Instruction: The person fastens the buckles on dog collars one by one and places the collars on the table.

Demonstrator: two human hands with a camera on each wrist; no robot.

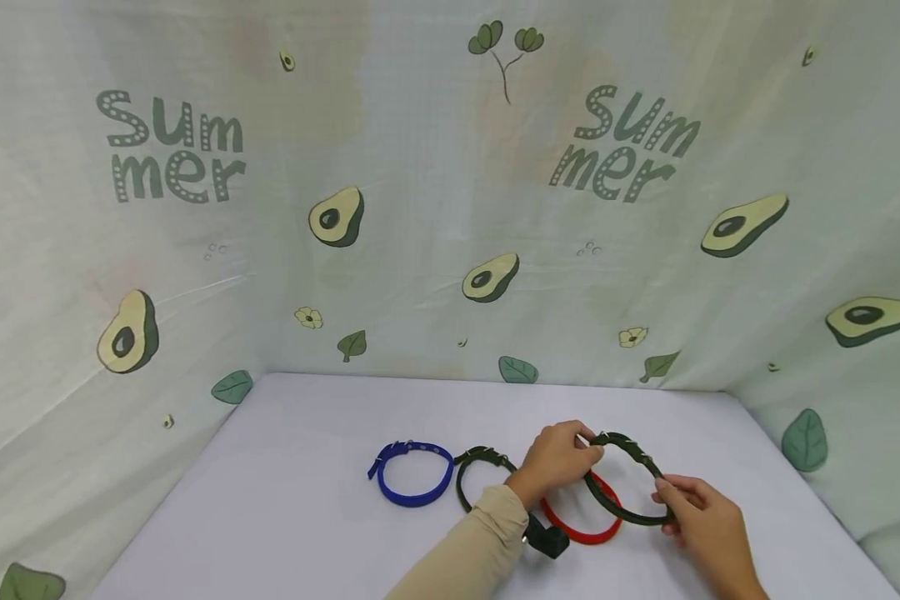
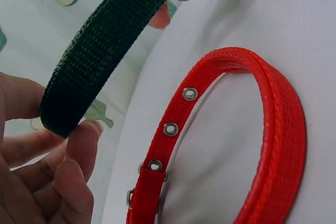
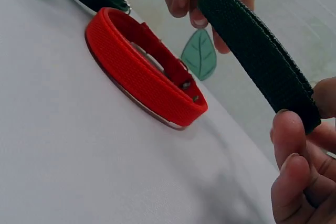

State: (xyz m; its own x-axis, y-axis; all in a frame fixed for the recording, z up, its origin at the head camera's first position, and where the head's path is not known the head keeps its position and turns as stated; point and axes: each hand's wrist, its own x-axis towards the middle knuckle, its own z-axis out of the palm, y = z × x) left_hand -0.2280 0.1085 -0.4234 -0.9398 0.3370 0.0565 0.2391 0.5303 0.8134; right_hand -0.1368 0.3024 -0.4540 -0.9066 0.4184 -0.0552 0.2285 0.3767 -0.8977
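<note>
Both hands hold one dark green webbing collar (image 1: 606, 500), buckled into a ring and raised at a tilt over the table. My left hand (image 1: 558, 454) pinches its far left side, near the buckle, between thumb and fingers. On the opposite side my right hand (image 1: 701, 517) pinches the band near its lower right. A red collar (image 1: 581, 536) rests beneath on the table, partly overlapped by the green one in the head view. The left wrist view shows metal eyelets along this red band (image 2: 286, 129). Fingers of both hands show around the green band (image 3: 257, 56) in the right wrist view.
Left of the red collar lies a second dark green collar (image 1: 461, 483), partly hidden by the left arm. Further left is a blue collar (image 1: 412, 500) with its tail sticking out. A printed cloth (image 1: 420, 325) backs the white table (image 1: 307, 500).
</note>
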